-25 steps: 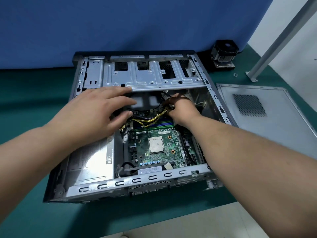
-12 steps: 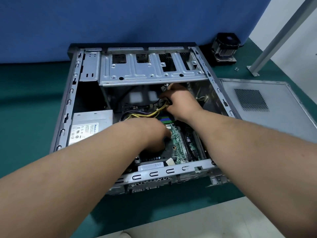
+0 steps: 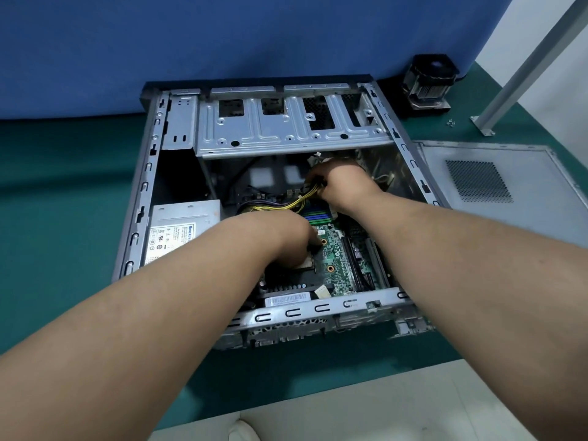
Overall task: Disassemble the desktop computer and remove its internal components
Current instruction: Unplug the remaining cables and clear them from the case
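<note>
— While the computer case (image 3: pixel 140 198) lies open on the green table (image 3: pixel 63 218), what grips what?
— Right hand (image 3: pixel 345 183) pinches the yellow cables (image 3: pixel 299 201); they trail leftward. Left hand (image 3: pixel 286 240) presses curled onto the green board (image 3: pixel 337 259); whether it holds anything, I cannot tell.

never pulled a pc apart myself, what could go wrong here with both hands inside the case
1. The right hand grips the yellow and black cable bundle; tugging the wires rather than the plug could damage the connector.
2. The left hand sits over the processor area of the motherboard; pressing there might harm it.
3. The case has bare metal edges beside both forearms.
</note>
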Motion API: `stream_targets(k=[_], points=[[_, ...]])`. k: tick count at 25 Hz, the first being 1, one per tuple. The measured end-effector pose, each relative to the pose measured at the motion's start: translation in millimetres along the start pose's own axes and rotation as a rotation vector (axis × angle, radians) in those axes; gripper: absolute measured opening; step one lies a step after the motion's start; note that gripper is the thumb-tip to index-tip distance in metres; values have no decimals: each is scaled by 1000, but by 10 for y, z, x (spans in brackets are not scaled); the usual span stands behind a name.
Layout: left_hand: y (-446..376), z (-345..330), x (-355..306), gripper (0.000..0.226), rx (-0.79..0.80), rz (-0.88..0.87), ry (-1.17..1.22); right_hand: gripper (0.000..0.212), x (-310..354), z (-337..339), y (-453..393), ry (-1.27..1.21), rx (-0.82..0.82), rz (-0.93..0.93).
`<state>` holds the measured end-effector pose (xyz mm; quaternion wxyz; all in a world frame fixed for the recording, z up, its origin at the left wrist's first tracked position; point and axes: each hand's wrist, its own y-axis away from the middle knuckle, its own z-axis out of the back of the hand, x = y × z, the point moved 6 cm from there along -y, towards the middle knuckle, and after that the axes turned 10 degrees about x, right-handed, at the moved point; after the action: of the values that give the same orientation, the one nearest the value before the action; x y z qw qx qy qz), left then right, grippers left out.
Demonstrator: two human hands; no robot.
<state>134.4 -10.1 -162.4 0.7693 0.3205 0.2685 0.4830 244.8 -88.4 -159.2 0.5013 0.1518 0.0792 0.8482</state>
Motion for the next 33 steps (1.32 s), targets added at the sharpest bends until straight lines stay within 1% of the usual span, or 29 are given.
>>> stream_targets(k=[3,6,11,21,33], points=[[31,-59,-66,65,131,-11,-120,34,1,-9,42,17,-18,-4],[57,-65,-52,69,173,1,-154,36,15,-4,84,40,-52,4],[70,-64,-55,70,183,5,-151,39,15,-6,77,100,-34,-4],[67,-73,-47,71,196,6,-139,47,114,9,108,232,-21,50],[79,-74,-62,72,210,9,-147,49,194,1,130,326,-13,87]])
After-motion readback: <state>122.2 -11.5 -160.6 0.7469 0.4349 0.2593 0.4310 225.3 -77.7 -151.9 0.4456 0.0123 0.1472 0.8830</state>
